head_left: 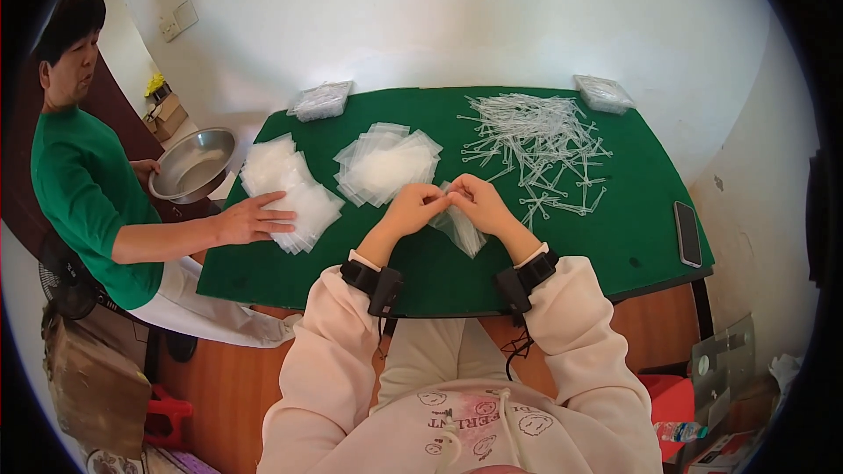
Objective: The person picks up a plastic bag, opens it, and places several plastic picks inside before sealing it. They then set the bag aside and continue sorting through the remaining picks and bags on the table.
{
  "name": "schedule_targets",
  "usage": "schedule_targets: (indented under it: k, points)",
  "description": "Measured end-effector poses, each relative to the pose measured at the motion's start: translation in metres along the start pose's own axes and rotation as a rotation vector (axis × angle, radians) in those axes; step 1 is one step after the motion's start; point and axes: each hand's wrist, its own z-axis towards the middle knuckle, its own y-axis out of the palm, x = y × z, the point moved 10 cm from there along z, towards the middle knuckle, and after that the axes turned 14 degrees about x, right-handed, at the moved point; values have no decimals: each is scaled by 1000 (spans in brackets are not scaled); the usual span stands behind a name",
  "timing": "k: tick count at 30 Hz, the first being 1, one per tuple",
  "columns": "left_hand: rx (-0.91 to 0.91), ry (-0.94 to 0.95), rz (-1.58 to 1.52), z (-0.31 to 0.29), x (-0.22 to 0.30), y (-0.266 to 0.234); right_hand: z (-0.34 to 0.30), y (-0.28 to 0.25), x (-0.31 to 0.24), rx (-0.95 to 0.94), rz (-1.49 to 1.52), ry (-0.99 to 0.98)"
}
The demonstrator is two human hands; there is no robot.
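My left hand (416,211) and my right hand (485,205) meet near the middle of the green table, fingertips pinched together. Both grip the upper edge of a clear plastic bag (462,233), which hangs down toward me. The fingers partly cover its mouth, so whether anything is inside cannot be seen. Just beyond my left hand lies a fanned pile of clear bags (387,162). Past my right hand spreads a loose heap of thin clear plastic sticks (536,136) with small rings at one end.
At the left, a co-worker in green rests a hand (255,219) on another bag pile (285,177) and holds a metal basin (195,167). Filled clear packs (320,101) (604,94) stand at both far corners. A phone (688,233) lies by the table's right edge.
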Motion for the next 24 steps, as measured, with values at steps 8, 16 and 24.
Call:
schedule_targets:
  k: [8,16,24]
  points:
    - [169,-43,-109,13,-19,-30,16,-22,37,7,0,149]
    - [36,-131,-109,8,-34,-26,20,-36,55,133,190,292]
    - [-54,-300,-177,-27,-27,-47,16,-34,63,95,-86,244]
